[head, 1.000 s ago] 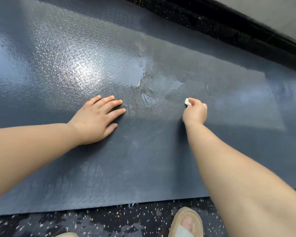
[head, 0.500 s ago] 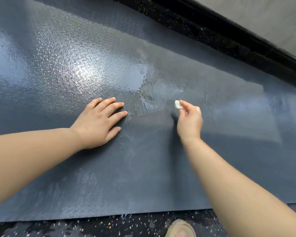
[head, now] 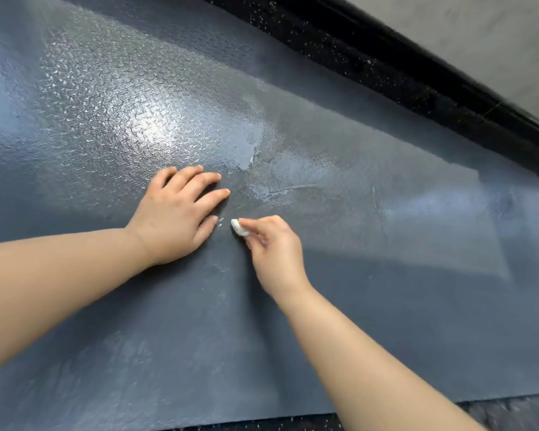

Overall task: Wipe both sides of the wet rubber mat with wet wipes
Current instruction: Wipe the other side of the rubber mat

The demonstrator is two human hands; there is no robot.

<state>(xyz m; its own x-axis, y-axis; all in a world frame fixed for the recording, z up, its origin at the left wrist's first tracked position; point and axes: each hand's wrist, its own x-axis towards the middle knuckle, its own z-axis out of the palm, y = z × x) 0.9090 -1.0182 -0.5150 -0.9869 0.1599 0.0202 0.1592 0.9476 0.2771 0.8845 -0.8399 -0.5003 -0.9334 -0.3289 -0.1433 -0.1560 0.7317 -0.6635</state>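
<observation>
Wipe: a small white wad of wet wipe (head: pixel 239 228), bunched tight and touching the mat's surface.
Grip: the right hand (head: pixel 276 253) pinches the wad between thumb and fingertips, the other fingers curled in behind it. Holding it at the tips probably concentrates pressure on 1 small spot.
Mat: the dark grey textured rubber mat (head: pixel 386 306) lies flat under the grip and runs out from it on every side, with its near edge back toward the person.
Water: a glossy film of water (head: pixel 249 150) sits just beyond the grip, and a few pale flecks lie right beside the wad. The surface nearer the person than the grip looks duller.
Left hand: the left hand (head: pixel 175 219) lies flat on the mat just left of the grip, fingers straight and slightly spread, little finger close to the wad but apart from it. It likely pins the mat so rubbing does not drag it.
Stage: judged as mid-wipe on the upper side. Only 1 side shows, so the underside cannot be assessed.
Risk: so small a wad covers little per stroke, and the wet area beyond the grip is wide.
Surround: dark speckled floor (head: pixel 339 57) borders the mat's far edge, well beyond the grip.
</observation>
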